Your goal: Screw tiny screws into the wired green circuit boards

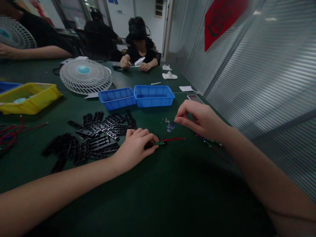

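My left hand [137, 144] rests on the green table with thumb and fingers closed around one end of a small green circuit board [161, 143]. Red wires [176, 139] run out from the board to the right. Over the table to the right, my right hand [203, 120] is pinched, thumb against forefinger; whatever sits between the fingertips is too small to make out. Just left of those fingertips lies a scatter of tiny metallic pieces [169, 126]. Several black plastic strips [98, 140] are heaped beside my left hand. More boards with wires [209, 142] lie partly behind my right wrist.
Two blue bins [154, 102] stand ahead, with a white fan grille [86, 77] behind them. At left are a yellow bin [46, 98] and red wires [14, 135]. A phone [195, 98] lies near the right partition [259, 75]. Co-workers sit across the table.
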A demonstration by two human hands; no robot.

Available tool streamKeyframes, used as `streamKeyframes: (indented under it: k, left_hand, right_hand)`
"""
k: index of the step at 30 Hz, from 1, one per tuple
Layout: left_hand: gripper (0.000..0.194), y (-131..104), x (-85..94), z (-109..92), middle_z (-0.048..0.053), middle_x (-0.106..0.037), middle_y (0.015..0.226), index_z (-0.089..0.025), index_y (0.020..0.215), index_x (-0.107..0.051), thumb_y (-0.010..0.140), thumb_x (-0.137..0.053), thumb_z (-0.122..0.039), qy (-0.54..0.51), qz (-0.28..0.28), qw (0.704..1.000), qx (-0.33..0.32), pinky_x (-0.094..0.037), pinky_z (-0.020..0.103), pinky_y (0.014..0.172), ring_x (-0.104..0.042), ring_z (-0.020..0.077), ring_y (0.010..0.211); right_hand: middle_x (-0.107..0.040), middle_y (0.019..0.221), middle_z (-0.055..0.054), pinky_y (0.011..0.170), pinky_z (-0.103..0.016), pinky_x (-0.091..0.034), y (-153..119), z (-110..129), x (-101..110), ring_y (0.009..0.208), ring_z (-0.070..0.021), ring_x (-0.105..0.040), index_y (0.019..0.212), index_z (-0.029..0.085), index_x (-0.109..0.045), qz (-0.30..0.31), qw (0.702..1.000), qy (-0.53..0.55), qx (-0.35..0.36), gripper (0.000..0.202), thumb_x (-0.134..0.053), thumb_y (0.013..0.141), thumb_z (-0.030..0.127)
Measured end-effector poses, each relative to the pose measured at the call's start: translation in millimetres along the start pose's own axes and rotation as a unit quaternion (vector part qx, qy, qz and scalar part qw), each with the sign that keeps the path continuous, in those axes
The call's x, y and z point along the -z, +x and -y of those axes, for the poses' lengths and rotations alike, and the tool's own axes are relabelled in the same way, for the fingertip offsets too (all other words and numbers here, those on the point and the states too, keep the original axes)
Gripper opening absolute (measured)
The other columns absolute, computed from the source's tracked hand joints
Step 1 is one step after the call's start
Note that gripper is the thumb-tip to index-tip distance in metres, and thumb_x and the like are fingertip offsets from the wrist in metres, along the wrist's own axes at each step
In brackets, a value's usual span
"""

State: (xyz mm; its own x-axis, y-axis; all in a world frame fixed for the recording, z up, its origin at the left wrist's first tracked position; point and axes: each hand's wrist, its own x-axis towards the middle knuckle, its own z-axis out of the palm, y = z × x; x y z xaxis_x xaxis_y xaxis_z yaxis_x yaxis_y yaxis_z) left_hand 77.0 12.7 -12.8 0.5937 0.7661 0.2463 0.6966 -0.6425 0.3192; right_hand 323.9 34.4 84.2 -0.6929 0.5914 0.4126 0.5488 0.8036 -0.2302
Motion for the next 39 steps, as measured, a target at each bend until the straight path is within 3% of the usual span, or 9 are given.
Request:
streamKeyframes:
  k: [5,8,11,16,20,26,30,34,39]
  left_hand:
    - [0.017,0.2,-0.2,-0.7,0.000,-0.060,0.090,-0.028,0.101,-0.061,0.088,-0.057,-0.039,-0.003,-0.004,1.000,0.002,-0.025,0.037,0.079,-0.050,0.0212,0.093]
    - [0.017,0.3,0.5,-1.3,0.000,-0.060,0.091,-0.028,0.101,-0.061,0.089,-0.056,-0.039,-0.005,0.000,1.000,0.003,-0.025,0.037,0.080,-0.050,0.0214,0.093]
    - [0.017,0.0,1.0,-1.6,0.000,-0.060,0.091,-0.028,0.100,-0.061,0.088,-0.056,-0.039,-0.004,0.001,1.000,0.003,-0.025,0.037,0.079,-0.050,0.0214,0.093]
    - [0.017,0.0,0.5,-1.4,0.000,-0.060,0.090,-0.028,0.101,-0.061,0.088,-0.056,-0.039,-0.005,-0.001,1.000,0.001,-0.025,0.037,0.079,-0.050,0.0211,0.092]
    - [0.016,0.5,1.0,-1.2,0.000,-0.060,0.090,-0.028,0.100,-0.061,0.088,-0.057,-0.038,-0.005,-0.003,1.000,0.004,-0.025,0.037,0.079,-0.050,0.0213,0.092]
    - [0.016,0.8,1.7,-2.2,0.000,-0.059,0.088,-0.029,0.100,-0.061,0.088,-0.057,-0.039,-0.010,0.003,1.000,0.008,-0.025,0.037,0.079,-0.050,0.0211,0.092]
    - [0.015,1.6,0.7,-2.1,-0.001,-0.059,0.090,-0.029,0.099,-0.061,0.088,-0.058,-0.038,-0.016,0.001,1.000,0.008,-0.025,0.038,0.079,-0.049,0.0208,0.092]
    - [0.015,2.0,1.1,-1.7,-0.001,-0.060,0.090,-0.029,0.099,-0.061,0.088,-0.058,-0.038,-0.022,0.005,1.000,0.010,-0.025,0.038,0.079,-0.049,0.0208,0.092]
    - [0.017,1.5,0.8,-0.2,0.000,-0.060,0.090,-0.029,0.101,-0.061,0.089,-0.056,-0.040,-0.022,0.008,1.000,0.010,-0.025,0.038,0.079,-0.049,0.0210,0.091]
  right_hand:
    - [-0.050,0.063,0.001,0.055,-0.024,-0.027,-0.2,8.6,-7.7,0.056,-0.0093,-0.042,0.072,0.017,-0.054,0.051,0.992,-0.099,-0.059,0.043,-0.031,0.098,0.043]
    - [-0.043,0.050,0.002,0.051,-0.027,-0.019,-0.7,16.7,-14.2,0.047,-0.0093,-0.035,0.058,0.017,-0.054,0.038,0.976,-0.171,-0.131,0.058,-0.024,0.098,0.048]
    - [-0.049,0.053,-0.001,0.051,-0.028,-0.017,-1.3,23.3,-16.7,0.050,-0.0122,-0.040,0.062,0.017,-0.060,0.032,0.956,-0.233,-0.174,0.060,-0.023,0.096,0.051]
    - [-0.059,0.092,-0.007,0.060,-0.028,-0.033,-0.7,18.9,-14.3,0.077,-0.0162,-0.055,0.098,0.015,-0.067,0.041,0.989,-0.096,-0.106,0.043,-0.027,0.097,0.032]
    - [-0.056,0.093,-0.006,0.071,-0.028,-0.040,0.0,9.2,-20.0,0.079,-0.0142,-0.054,0.115,0.014,-0.057,0.004,0.998,0.032,-0.052,0.033,-0.032,0.097,0.023]
    - [-0.051,0.071,0.003,0.054,-0.022,-0.034,-4.7,7.2,-34.1,0.056,-0.0074,-0.045,0.099,0.014,-0.054,-0.116,0.990,0.043,-0.063,0.020,-0.051,0.092,0.032]
    - [-0.060,0.083,0.000,0.057,-0.022,-0.037,-3.1,10.6,-22.3,0.062,-0.0080,-0.050,0.103,0.015,-0.059,-0.079,0.995,0.039,-0.045,0.020,-0.050,0.093,0.029]
    - [-0.061,0.101,-0.006,0.071,-0.026,-0.044,0.6,10.8,-2.3,0.086,-0.0141,-0.057,0.108,0.018,-0.063,-0.040,0.998,0.046,-0.012,0.021,-0.049,0.093,0.022]
    - [-0.062,0.101,-0.006,0.074,-0.029,-0.045,-0.5,5.7,11.0,0.086,-0.0156,-0.058,0.103,0.019,-0.066,-0.012,0.999,0.019,-0.026,0.019,-0.051,0.092,0.023]
